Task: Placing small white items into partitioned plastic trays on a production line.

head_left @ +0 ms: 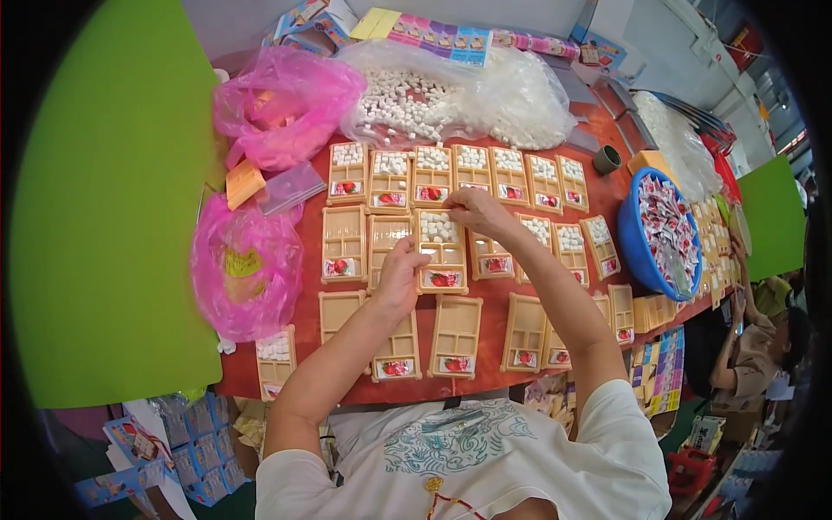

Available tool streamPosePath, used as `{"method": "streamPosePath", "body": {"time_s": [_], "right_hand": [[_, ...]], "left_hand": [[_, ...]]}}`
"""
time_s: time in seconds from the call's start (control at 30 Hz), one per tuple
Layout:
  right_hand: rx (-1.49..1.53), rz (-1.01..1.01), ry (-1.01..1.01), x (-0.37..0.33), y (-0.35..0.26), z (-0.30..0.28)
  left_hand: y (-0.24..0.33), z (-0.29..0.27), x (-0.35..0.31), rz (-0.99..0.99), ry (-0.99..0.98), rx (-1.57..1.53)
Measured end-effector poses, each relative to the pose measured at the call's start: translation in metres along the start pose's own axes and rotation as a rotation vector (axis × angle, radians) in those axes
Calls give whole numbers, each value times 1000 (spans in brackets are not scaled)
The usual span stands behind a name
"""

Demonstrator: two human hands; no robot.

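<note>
Two hands work over rows of tan trays in the head view. Left hand is curled, fingertips pinched at a tray at 12 o'clock; right hand is cupped above it. Little white cubes fill the tray's top part; they look light, hard and easy to spill, best pinched by their sides

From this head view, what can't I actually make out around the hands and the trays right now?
- Left hand: fingers curl over a tan tray; any held piece is hidden.
- Right hand: its underside and the tray beneath are covered by the hand.
- Small red packets in the trays: too small to read.
- Blue basin: contents warped near the fisheye rim.
- Pink bag: film obscures what is inside.
</note>
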State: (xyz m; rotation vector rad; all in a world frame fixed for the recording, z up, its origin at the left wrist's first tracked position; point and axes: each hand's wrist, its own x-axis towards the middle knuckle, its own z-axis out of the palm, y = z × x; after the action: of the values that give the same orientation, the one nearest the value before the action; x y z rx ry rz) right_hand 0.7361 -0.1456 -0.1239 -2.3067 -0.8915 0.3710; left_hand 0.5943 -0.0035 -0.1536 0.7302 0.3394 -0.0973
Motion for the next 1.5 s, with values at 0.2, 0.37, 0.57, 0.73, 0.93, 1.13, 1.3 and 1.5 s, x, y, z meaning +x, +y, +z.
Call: {"method": "streamPosePath", "body": {"time_s": [0.2,0.37,0.57,0.73,0.93,1.13,1.3,1.5], "right_hand": [[-201,-60,81,-10,17,17],[-301,-79,133,-18,15,25],[-393,-80,172,-16,15,29],[-499,-167,274,-20,10,28],[-445,-371,210,-37,-6,33],[-484,-379,297,-61,-29,24],[-538,-321,18,-119,-27,33],[-702,-292,68,-142,-30,48]], "left_hand": [[-3,1,-23,-45,32,128],[-3,5,-40,-26,30,138],[-4,5,-43,17,3,131],[-10,7,-49,34,103,154],[-12,6,-70,53,34,175],[-14,4,-98,51,40,179],[-22,4,-108,29,28,246],[-33,11,-107,24,-18,242]]}}
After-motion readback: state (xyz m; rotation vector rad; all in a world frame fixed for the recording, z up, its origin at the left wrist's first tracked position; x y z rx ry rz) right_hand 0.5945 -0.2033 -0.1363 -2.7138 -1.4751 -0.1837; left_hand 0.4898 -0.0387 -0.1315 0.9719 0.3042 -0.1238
